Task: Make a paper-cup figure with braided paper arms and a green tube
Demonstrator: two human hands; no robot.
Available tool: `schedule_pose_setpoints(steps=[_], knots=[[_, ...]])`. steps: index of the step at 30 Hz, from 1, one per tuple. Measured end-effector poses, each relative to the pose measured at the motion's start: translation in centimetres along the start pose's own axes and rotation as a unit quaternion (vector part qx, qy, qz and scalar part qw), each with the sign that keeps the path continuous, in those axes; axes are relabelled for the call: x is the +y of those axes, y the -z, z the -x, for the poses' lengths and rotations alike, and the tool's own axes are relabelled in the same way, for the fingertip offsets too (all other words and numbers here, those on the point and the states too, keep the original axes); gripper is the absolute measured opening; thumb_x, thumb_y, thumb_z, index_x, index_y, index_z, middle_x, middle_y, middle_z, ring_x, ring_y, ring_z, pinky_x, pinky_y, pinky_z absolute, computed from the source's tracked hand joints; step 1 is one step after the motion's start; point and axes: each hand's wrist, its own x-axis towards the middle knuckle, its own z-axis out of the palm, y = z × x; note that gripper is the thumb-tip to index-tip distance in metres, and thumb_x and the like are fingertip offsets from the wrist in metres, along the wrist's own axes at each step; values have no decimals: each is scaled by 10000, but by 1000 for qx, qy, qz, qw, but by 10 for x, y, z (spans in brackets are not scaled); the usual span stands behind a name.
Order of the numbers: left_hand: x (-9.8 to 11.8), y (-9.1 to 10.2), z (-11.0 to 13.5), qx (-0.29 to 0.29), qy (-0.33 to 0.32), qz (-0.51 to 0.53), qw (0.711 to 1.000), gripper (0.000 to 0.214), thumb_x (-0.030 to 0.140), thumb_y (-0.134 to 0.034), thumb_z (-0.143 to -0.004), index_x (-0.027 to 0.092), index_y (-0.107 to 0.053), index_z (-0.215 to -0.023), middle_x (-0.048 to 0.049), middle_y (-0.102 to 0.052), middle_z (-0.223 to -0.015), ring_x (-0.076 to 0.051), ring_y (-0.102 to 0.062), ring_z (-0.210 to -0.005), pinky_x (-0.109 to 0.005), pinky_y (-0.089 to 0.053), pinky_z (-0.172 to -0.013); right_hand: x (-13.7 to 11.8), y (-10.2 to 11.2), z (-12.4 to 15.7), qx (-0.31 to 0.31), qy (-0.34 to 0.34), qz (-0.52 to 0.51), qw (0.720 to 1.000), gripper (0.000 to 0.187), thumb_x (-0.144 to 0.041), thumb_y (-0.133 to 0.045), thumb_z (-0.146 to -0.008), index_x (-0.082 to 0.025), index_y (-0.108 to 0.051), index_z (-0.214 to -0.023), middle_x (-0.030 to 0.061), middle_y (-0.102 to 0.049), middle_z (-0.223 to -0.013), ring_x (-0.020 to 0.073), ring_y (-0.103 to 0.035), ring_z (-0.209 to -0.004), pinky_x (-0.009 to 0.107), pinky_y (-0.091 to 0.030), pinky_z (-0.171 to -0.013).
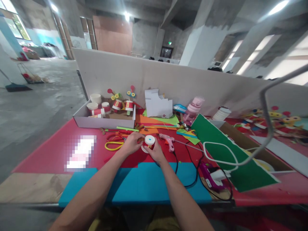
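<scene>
Both my hands meet over the red sheet at the table's middle. My left hand (131, 144) and my right hand (156, 151) are closed around a small paper cup (149, 141), upside down, with a red band and a blue dot on its white base. Just left of my left hand lie scissors (115, 142) with red and yellow handles. A pink glue gun (168, 140) rests to the right of my right hand, its black cord running toward me. A blue sheet (141, 186) lies under my forearms.
A white cardboard box (103, 122) at the back left holds several decorated cups. Coloured paper sheets (158, 123), a pink bottle (193, 109), a green board (223, 154) and a purple device (209, 178) with cables lie to the right. A white partition (168, 77) closes the table's far side.
</scene>
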Motion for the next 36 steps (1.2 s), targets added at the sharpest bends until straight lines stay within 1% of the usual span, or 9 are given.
schedule_pose_setpoints(steps=[9,12,15,18,24,28,31,36], knots=[[-4,-2,-1,-11,-2,28,1000,273,86,-589,-736,213,-714,-942,-78,-709,-903,-228,-591,-882,-336,-435,-806,0,1,1,-5,-2,-12,1000,516,-389,-696,-691,-203,-493,-1128,76,-651,-1093,240,-604,-1005,382,-466,-887],[-3,-2,0,1,17,38,999,292,88,-601,-719,211,-679,-972,-66,-694,-930,-218,-601,-880,-315,-439,-787,1,0,1,-6,5,-12,1000,504,-382,-688,-701,-198,-493,-1128,79,-649,-1099,238,-601,-1007,382,-466,-888],[-2,-1,1,14,42,48,998,228,124,-627,-708,206,-645,-919,-34,-665,-855,-192,-602,-792,-280,-436,-709,2,0,0,-6,4,-11,1000,503,-377,-692,-699,-194,-490,-1121,82,-645,-1105,234,-600,-1005,380,-462,-896],[-2,0,1,7,46,36,998,149,149,-628,-713,198,-629,-854,-18,-657,-811,-174,-596,-738,-267,-432,-681,2,0,0,-5,8,-8,1000,492,-379,-696,-697,-198,-493,-1107,74,-647,-1093,231,-601,-1001,378,-460,-899],[2,3,0,6,56,57,997,128,161,-637,-710,190,-652,-834,-31,-690,-812,-179,-621,-747,-268,-454,-690,4,1,0,-6,18,-6,1000,498,-379,-693,-709,-191,-492,-1123,88,-636,-1115,238,-597,-1023,383,-456,-905],[3,3,-1,-2,66,51,997,122,202,-614,-750,192,-658,-863,-29,-707,-842,-180,-641,-788,-264,-472,-698,7,0,-1,-5,23,-5,1000,517,-375,-701,-703,-198,-493,-1142,85,-629,-1135,241,-589,-1048,396,-452,-923],[2,3,-1,-10,64,36,997,129,219,-599,-774,191,-658,-885,-30,-715,-886,-177,-651,-824,-264,-485,-724,8,0,-1,-5,25,-7,1000,521,-372,-706,-702,-202,-491,-1146,83,-630,-1132,240,-590,-1046,400,-453,-925],[1,2,-1,-10,56,40,998,132,226,-606,-783,178,-662,-892,-48,-720,-896,-183,-663,-837,-269,-498,-740,7,0,-1,-4,25,-12,1000,512,-367,-708,-705,-195,-491,-1137,90,-636,-1116,245,-599,-1033,401,-459,-918]])
